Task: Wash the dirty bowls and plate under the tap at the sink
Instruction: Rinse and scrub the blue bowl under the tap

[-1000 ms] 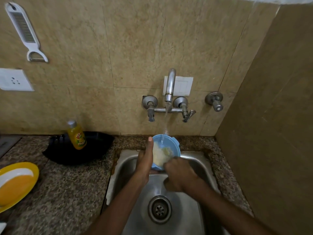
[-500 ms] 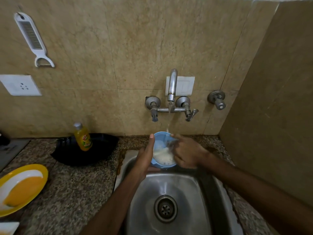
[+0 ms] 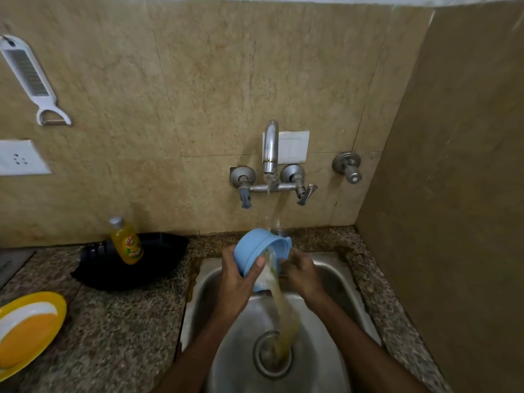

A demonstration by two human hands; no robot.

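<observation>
A light blue bowl (image 3: 256, 248) is tipped toward me over the steel sink (image 3: 334, 282), and yellowish dirty water pours out of it onto the drain (image 3: 272, 354). My left hand (image 3: 236, 282) grips the bowl from the left, thumb across its outer wall. My right hand (image 3: 302, 275) is at the bowl's right rim; its fingertips are hidden behind the bowl. The tap (image 3: 270, 150) on the wall runs a stream of water down just behind the bowl. A yellow plate (image 3: 28, 327) with a white patch lies on the counter at the far left.
A yellow dish soap bottle (image 3: 126, 241) stands in a black tray (image 3: 158, 265) left of the sink. The granite counter (image 3: 119, 321) surrounds the sink. A side wall (image 3: 453, 222) closes in on the right. A white peeler (image 3: 31, 80) and a socket (image 3: 19, 158) hang on the tiled wall.
The bowl was held upright under the tap while my right hand rubbed inside it. Now it is tipped over and its dirty water pours into the sink.
</observation>
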